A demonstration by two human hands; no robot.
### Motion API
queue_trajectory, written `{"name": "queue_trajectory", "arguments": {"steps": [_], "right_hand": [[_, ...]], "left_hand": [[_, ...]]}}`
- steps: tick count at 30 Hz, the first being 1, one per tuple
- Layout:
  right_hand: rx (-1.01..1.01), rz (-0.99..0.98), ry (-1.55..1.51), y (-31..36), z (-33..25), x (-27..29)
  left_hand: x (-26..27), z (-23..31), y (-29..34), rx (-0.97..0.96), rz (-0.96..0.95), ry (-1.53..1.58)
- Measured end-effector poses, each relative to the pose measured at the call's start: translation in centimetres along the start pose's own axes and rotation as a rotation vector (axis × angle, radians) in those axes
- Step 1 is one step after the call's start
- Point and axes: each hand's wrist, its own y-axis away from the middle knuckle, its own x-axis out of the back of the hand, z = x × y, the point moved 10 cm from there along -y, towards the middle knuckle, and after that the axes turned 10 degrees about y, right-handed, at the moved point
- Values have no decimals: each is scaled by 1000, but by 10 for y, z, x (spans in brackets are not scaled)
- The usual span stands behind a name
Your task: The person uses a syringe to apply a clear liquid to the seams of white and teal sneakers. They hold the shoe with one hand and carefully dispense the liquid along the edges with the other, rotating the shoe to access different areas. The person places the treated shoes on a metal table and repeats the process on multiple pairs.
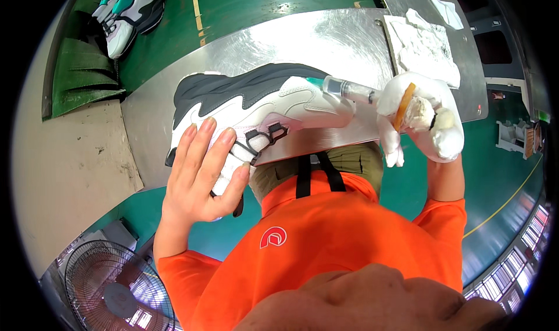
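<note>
A white, grey and black sneaker [244, 101] lies on its side on the metal tabletop, its dark sole facing away from me and its toe to the right. My left hand [198, 168] is bare and rests across the ankle part, fingers spread and stretched, thumb near the tongue. A white glove covers my right hand [422, 118], which is closed around a clear syringe [352, 90]. The syringe's front end meets the sneaker near the toe, by a teal patch. Also in the gloved hand are a tan strip [404, 106] and an off-white wad [419, 114].
Crumpled white cloth [422, 45] lies on a pad beyond my right hand, near a folded white piece [447, 13]. Other sneakers [128, 19] stand at the far left on a green surface. Below left is a caged fan [119, 296]; a beige panel [70, 168] borders the metal tabletop [291, 37].
</note>
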Motion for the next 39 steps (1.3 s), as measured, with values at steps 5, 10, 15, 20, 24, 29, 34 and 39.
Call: {"name": "queue_trajectory", "arguments": {"steps": [5, 10, 15, 20, 24, 29, 34, 39], "right_hand": [[150, -56, -186, 6, 5, 10], [189, -64, -224, 7, 17, 20], [227, -10, -331, 17, 44, 36], [405, -96, -456, 16, 48, 38], [325, 23, -527, 21, 72, 43], [295, -19, -499, 21, 67, 34], [238, 55, -510, 25, 70, 32], [301, 81, -491, 32, 71, 30]], "left_hand": [[-1, 5, -5, 5, -31, -23], [-1, 8, -9, 58, -47, -17], [-2, 14, -9, 105, -79, -24], [-3, 18, -11, 117, -87, -40], [-4, 20, -14, 136, -88, -47], [-5, 20, -12, 127, -74, -63], [-5, 20, -11, 115, -70, -62], [-6, 20, -12, 105, -62, -72]]}}
